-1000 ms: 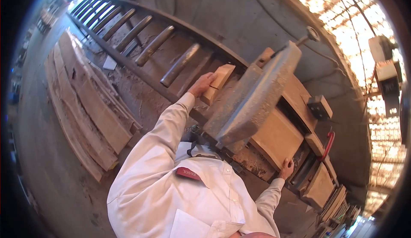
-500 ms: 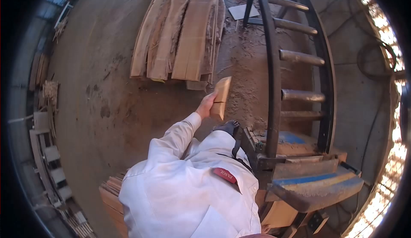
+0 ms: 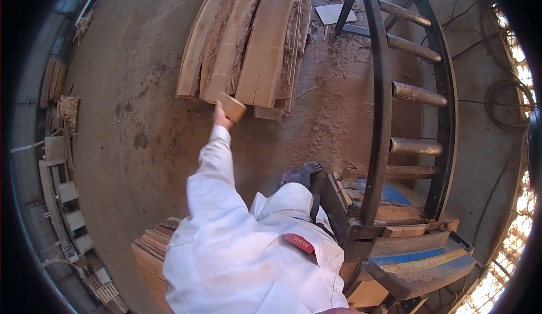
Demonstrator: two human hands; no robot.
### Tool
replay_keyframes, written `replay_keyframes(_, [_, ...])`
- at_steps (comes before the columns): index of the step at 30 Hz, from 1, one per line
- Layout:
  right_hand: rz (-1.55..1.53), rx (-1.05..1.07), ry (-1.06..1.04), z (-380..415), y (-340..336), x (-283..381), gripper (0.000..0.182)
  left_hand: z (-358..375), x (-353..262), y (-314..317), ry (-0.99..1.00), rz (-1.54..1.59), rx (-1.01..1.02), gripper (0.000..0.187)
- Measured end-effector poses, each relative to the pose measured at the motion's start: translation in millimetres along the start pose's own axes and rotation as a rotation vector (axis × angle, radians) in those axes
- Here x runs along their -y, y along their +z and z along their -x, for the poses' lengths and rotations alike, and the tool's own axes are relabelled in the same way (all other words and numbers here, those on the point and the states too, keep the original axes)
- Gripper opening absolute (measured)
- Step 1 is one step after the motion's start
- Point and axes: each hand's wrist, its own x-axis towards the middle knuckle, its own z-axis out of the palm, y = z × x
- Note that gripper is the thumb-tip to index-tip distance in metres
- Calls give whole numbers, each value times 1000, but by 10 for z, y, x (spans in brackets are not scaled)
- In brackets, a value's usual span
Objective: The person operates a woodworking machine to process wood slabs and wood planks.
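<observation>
My left hand is stretched out in front of me, its fingers closed on a short wood block. The block is just short of the near end of the stacked long planks; whether it touches them I cannot tell. My right hand is not visible; only the white shirt and trousers show on that side.
At the right stands a black metal roller frame above a machine with a blue and yellow plate. More stacked wood lies at the lower left. A coiled cable hangs at the far right. My foot is beside the machine.
My left arm has reached farther forward and to the left, carrying the wood block from right of the planks' near end to its left part. The view has shifted slightly.
</observation>
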Motion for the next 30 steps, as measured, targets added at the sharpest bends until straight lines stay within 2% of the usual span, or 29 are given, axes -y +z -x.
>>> replay_keyframes(1, [4,-7,-1,27,-4,38,51,-284,-304,74,115,9,-30,57])
replay_keyframes(3, [4,-17,-3,41,-57,63,50,-349,-833,299,68,1,-1,52])
replay_keyframes(5, [19,-15,-3,66,-100,61,50,-359,-925,453,172,-191,-166,49])
replay_keyframes(7, [18,-22,8,102,-117,51,50,-365,-718,373,194,-366,-65,45])
replay_keyframes(9, [18,-33,24,135,-120,-34,49,166,-294,463,123,-471,46,36])
replay_keyframes(10, [10,-47,38,162,-119,-74,49,329,-59,357,-13,-483,228,40])
replay_keyframes(12, [7,-68,62,266,-139,-172,49,737,423,152,-286,-487,366,36])
replay_keyframes(13, [3,-76,77,318,-170,-221,48,874,685,-34,-315,-632,351,32])
replay_keyframes(15, [-1,-91,108,440,-204,-308,48,915,1107,-501,-615,-705,539,34])
replay_keyframes(17, [-11,-111,148,575,-258,-441,48,1266,1401,-789,-433,-1142,473,40])
replay_keyframes(19, [-17,-133,204,764,-321,-546,47,1439,1523,-1006,-374,-1480,545,45])
replay_keyframes(20, [-23,-134,237,856,-346,-584,47,1517,1584,-1119,-339,-1653,584,48])
replay_keyframes(22, [-123,-35,276,1067,-392,-577,44,1525,1634,-1349,-30,-2036,805,53])
replay_keyframes(23, [238,192,-295,1185,-412,-638,48,1543,1673,-1399,160,-2216,960,56])
replay_keyframes(24, [-490,439,19,1247,-279,-654,58,1603,1702,-1411,200,-2214,993,58])
replay_keyframes(25, [-1264,582,297,1316,-148,-574,72,1624,1692,-1423,247,-2220,1051,61])
replay_keyframes(26, [-1624,606,698,1457,-352,14,79,1493,1814,-1611,551,-2115,1063,62])
replay_keyframes(27, [-1826,598,864,1477,-336,181,76,1557,1759,-1466,291,-2178,1148,62])
replay_keyframes(28, [-1899,678,848,1440,-242,202,77,1669,1739,-1417,367,-2120,1204,61])
replay_keyframes(29, [-1940,670,743,1430,-163,276,82,1701,1747,-1344,377,-2160,1284,55])
replay_keyframes(30, [-2027,691,761,1341,-10,211,81,1860,1738,-1292,281,-2066,1270,51])
